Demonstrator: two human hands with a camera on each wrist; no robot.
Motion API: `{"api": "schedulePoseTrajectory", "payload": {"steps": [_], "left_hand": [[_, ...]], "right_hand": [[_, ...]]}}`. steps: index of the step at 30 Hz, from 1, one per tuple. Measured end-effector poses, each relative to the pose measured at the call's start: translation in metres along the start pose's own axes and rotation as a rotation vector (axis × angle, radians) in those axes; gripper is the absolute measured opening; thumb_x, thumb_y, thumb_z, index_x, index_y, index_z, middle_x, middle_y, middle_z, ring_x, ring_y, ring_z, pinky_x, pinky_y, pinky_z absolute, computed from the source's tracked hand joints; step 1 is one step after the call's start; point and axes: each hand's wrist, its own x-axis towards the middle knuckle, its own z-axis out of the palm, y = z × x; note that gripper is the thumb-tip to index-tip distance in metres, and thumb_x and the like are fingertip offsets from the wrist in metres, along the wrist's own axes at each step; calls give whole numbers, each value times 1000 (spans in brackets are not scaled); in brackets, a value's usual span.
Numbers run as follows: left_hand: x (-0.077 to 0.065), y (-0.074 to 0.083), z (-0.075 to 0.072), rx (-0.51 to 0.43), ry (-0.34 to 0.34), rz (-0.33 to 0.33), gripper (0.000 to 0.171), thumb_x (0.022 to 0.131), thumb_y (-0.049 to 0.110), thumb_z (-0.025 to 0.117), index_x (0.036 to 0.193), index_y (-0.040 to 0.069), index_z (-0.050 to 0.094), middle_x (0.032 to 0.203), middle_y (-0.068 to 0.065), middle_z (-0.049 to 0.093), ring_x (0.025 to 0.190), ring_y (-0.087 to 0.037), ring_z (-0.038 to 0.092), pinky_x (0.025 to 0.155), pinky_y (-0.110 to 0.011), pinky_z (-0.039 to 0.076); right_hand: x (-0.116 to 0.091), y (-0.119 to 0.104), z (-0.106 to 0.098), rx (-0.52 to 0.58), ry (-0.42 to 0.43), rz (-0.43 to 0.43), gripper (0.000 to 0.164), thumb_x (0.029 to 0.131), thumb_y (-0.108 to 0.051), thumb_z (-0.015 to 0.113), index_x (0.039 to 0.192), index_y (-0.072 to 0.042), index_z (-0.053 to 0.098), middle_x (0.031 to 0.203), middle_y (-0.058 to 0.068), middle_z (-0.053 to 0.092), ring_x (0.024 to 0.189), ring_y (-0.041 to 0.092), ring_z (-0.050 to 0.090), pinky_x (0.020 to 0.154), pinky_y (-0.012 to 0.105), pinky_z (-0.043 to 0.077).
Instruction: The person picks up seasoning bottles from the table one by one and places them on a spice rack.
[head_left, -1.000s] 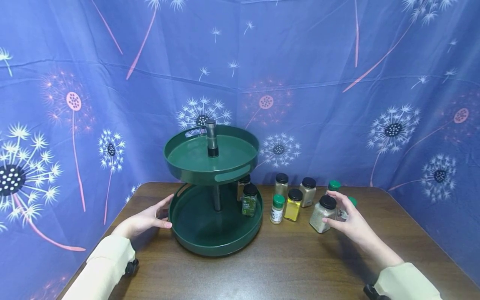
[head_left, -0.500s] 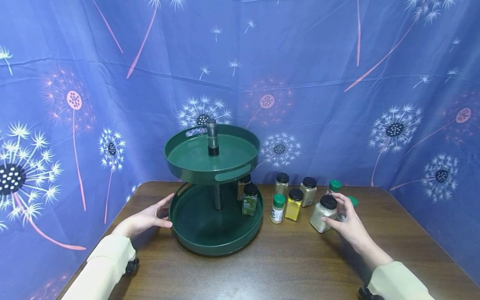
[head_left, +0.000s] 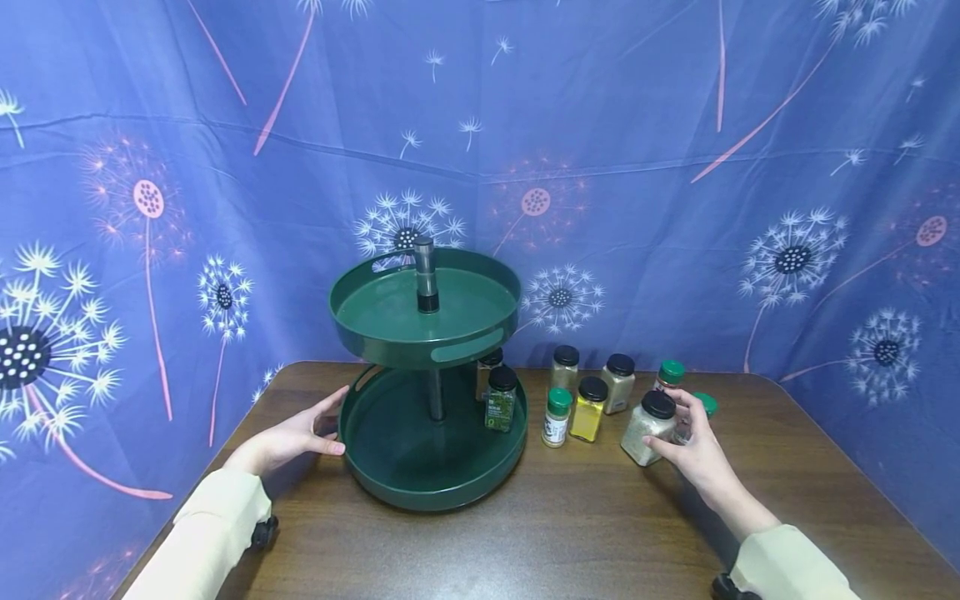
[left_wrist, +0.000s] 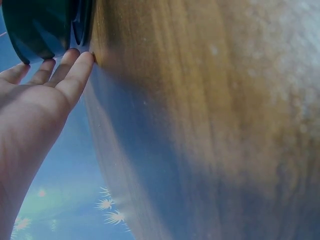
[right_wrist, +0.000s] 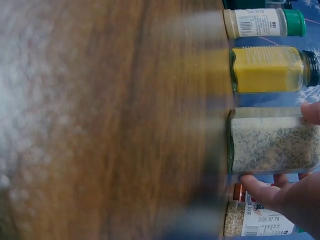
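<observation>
My right hand [head_left: 695,450] holds a square-sided glass jar [head_left: 647,432] with a black lid, thumb on one side and fingers on the other. Pale, green-flecked seasoning [right_wrist: 272,145] fills this jar, which stands on the table. At the left, the fingertips of my left hand [head_left: 288,435] touch the outer wall of the lower tier of a green two-tier turntable [head_left: 420,496]; its fingers reach out fairly straight in the left wrist view. On that lower tier stand a jar with a green label [head_left: 499,408] and another black-lidded jar [head_left: 485,379], partly hidden.
Between turntable and right hand stand a green-capped bottle [head_left: 556,421], a yellow spice jar [head_left: 587,412] and two pale black-lidded jars [head_left: 618,385]. Green-capped bottles [head_left: 671,372] sit behind the right hand, partly covered. A patterned blue cloth [head_left: 637,208] hangs behind the table [head_left: 525,542].
My right hand and forearm have shifted slightly left, the fingers settling against the seasoning jar. The left hand stays at the turntable. The jar's place on the table looks unchanged.
</observation>
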Motion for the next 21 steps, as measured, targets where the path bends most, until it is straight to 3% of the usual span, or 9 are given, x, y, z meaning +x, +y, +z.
{"api": "schedulePoseTrajectory", "payload": {"steps": [11, 17, 21], "left_hand": [[0, 1, 0, -4, 1, -5, 91, 80, 8, 64, 144, 18, 0, 146, -17, 11, 131, -39, 17, 101, -49, 28], [0, 1, 0, -6, 1, -9, 93, 79, 9, 66, 144, 18, 0, 147, -17, 10, 130, -40, 19, 101, -50, 28], [0, 3, 2, 1, 11, -3, 95, 78, 10, 67, 144, 17, 0, 147, -17, 10, 130, -40, 19, 101, -49, 28]], "right_hand": [[2, -2, 1, -52, 34, -15, 81, 73, -12, 73, 136, -10, 22, 118, 16, 42, 96, 26, 45, 69, 27, 40], [4, -1, 1, -57, 52, -7, 80, 72, -12, 73, 135, -10, 24, 117, 18, 43, 99, 30, 43, 73, 34, 37], [5, -3, 2, -66, 65, -12, 79, 71, -12, 74, 134, -10, 26, 116, 16, 45, 96, 26, 45, 71, 32, 39]]}}
